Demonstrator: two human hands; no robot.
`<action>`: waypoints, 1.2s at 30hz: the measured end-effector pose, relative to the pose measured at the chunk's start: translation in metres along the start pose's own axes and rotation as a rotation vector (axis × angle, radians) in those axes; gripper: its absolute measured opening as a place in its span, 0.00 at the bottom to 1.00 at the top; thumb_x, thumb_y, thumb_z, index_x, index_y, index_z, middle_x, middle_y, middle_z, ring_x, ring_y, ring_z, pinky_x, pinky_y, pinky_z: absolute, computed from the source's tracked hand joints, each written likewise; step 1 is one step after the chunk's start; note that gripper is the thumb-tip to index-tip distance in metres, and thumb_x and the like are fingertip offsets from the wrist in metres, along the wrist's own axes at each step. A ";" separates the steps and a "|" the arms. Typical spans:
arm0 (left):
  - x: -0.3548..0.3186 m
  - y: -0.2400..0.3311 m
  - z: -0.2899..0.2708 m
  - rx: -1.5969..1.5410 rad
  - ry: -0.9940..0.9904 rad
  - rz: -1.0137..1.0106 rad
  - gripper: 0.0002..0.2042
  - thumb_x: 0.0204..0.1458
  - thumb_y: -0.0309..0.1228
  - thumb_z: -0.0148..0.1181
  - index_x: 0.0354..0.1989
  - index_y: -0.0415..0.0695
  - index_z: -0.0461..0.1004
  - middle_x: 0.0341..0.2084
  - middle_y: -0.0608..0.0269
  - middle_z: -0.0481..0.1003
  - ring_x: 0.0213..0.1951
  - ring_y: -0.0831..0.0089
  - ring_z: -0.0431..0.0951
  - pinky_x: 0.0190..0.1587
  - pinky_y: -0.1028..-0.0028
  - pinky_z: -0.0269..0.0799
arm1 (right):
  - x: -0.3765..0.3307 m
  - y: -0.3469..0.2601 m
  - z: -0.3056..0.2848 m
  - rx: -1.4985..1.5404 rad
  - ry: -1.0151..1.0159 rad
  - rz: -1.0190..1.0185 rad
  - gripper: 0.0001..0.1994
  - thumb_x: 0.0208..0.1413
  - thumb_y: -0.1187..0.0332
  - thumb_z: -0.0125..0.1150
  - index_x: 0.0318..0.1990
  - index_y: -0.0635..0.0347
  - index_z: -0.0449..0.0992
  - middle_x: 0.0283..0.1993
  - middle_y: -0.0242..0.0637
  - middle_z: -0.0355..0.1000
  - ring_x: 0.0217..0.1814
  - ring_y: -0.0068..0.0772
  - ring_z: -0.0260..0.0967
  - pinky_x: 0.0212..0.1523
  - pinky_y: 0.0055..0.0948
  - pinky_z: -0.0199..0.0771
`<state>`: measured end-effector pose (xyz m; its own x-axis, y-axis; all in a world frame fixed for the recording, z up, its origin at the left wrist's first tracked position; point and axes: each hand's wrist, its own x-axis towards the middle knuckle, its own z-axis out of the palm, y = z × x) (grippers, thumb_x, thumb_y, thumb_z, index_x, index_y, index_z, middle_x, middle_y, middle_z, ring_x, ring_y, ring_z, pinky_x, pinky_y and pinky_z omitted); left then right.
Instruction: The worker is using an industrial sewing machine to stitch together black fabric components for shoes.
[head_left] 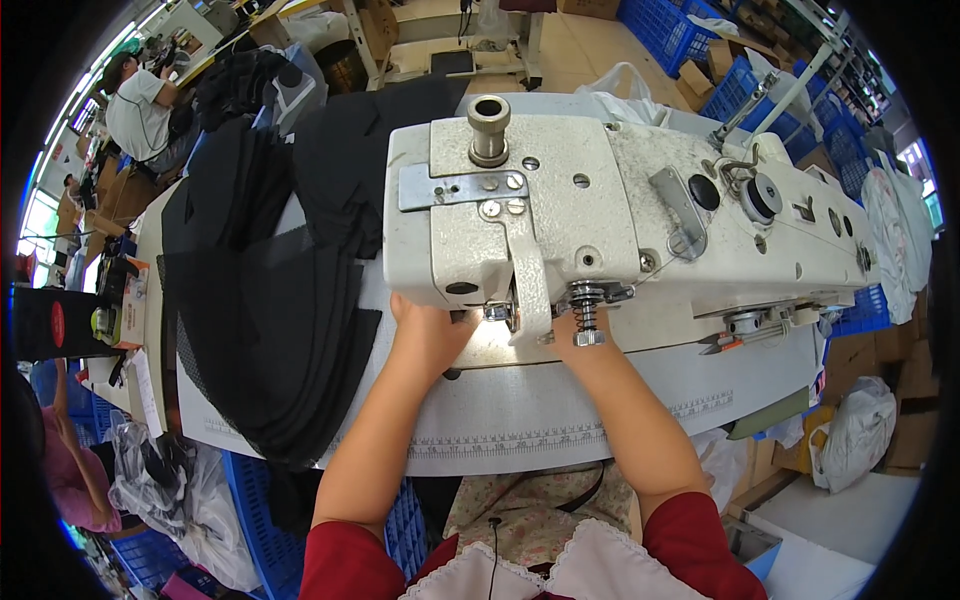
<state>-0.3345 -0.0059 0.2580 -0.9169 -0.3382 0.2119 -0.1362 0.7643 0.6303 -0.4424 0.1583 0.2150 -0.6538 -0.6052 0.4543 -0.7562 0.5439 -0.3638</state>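
A white industrial sewing machine (540,220) stands across the table before me, its head hiding much of my hands. My left hand (428,332) reaches under the left end of the head, beside the lit needle area. My right hand (575,328) comes in from the other side, behind the spring tension knob (587,310). The fingers of both hands are mostly covered, and whatever lies between them cannot be seen. Left of my left forearm, black cut fabric pieces (270,350) are layered in a stack on the tabletop, partly hanging over its front edge.
A printed ruler (520,440) runs along the table's front edge. Small tools (745,338) lie under the machine arm at right. Blue crates (680,30) and bags (855,430) stand around the table. A person in a white shirt (145,115) sits far left; another in pink (75,470) is nearer.
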 end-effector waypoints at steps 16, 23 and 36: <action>-0.003 -0.013 0.010 0.017 0.033 -0.013 0.18 0.36 0.24 0.63 0.41 0.46 0.75 0.39 0.59 0.75 0.49 0.55 0.69 0.51 0.55 0.53 | 0.003 -0.009 -0.007 -0.028 0.033 -0.017 0.03 0.31 0.74 0.56 0.19 0.61 0.73 0.22 0.42 0.71 0.26 0.44 0.69 0.28 0.42 0.66; -0.001 -0.017 0.013 0.010 0.008 -0.054 0.21 0.38 0.25 0.62 0.45 0.47 0.72 0.45 0.58 0.72 0.53 0.53 0.65 0.53 0.53 0.50 | 0.007 -0.010 -0.008 -0.075 -0.045 0.014 0.03 0.32 0.76 0.55 0.19 0.61 0.74 0.22 0.42 0.72 0.27 0.44 0.69 0.28 0.41 0.67; 0.003 -0.021 0.021 0.088 0.094 0.042 0.20 0.39 0.26 0.63 0.46 0.46 0.72 0.46 0.57 0.72 0.53 0.53 0.66 0.55 0.53 0.51 | 0.002 0.002 0.011 -0.024 0.033 0.031 0.05 0.34 0.75 0.54 0.22 0.58 0.75 0.22 0.41 0.72 0.25 0.44 0.69 0.27 0.42 0.66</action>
<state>-0.3420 -0.0113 0.2302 -0.8837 -0.3517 0.3090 -0.1343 0.8227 0.5523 -0.4460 0.1518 0.2064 -0.6750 -0.5690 0.4697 -0.7348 0.5758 -0.3585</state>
